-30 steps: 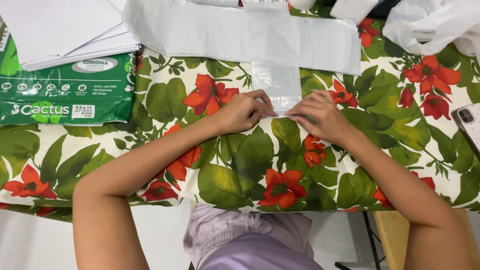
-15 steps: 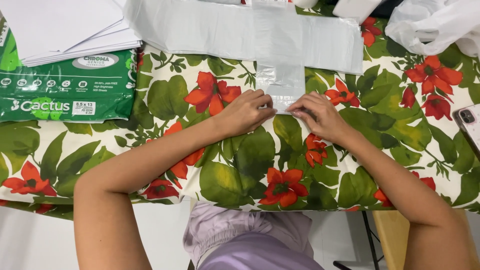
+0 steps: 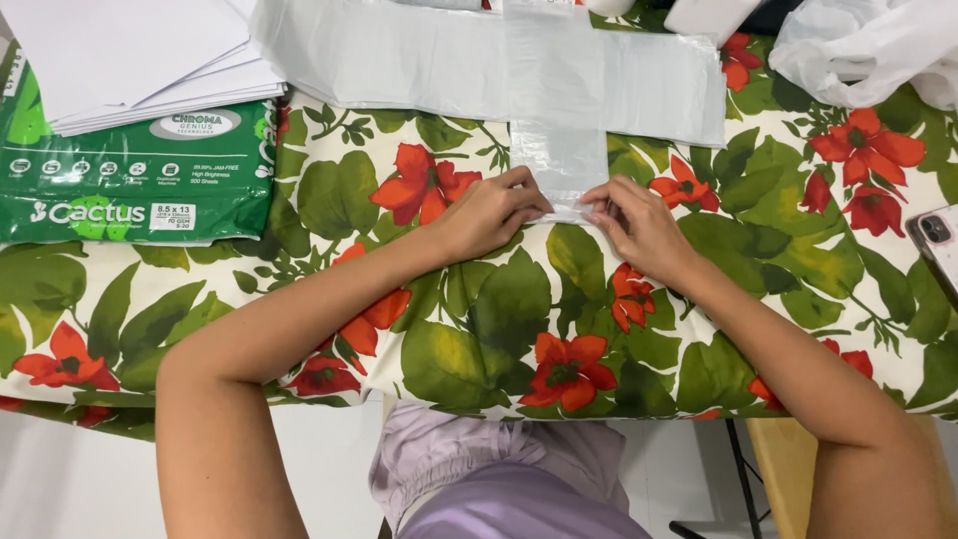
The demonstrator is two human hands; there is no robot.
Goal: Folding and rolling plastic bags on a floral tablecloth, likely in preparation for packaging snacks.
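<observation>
Presently, the near end of a clear plastic strip (image 3: 565, 165) is pinched from both sides: the left hand (image 3: 489, 212) is closed on its left corner and the right hand (image 3: 639, 225) on its right corner, fingers (image 3: 599, 200) curled down against the film. The strip is laid lengthwise toward the person on the tabletop (image 3: 449, 329), which is covered by a floral cloth. Its far part is laid across a wide grey plastic sheet (image 3: 399, 65) spread flat further back, so that a cross shape is formed.

A green ream of paper (image 3: 140, 180) is seen to the left with loose white sheets (image 3: 130, 50) stacked on it, well apart from the hands. A crumpled white bag (image 3: 868, 50) is seen at the far right, and a phone (image 3: 938, 250) at the right edge.

Several slips can be judged possible. The thin film could be creased or stretched if the two corners are pulled unevenly. The strip could be skewed off its line across the grey sheet if one hand is moved ahead of the other. The grey sheet could be dragged along, since nothing is seen weighing it down.
</observation>
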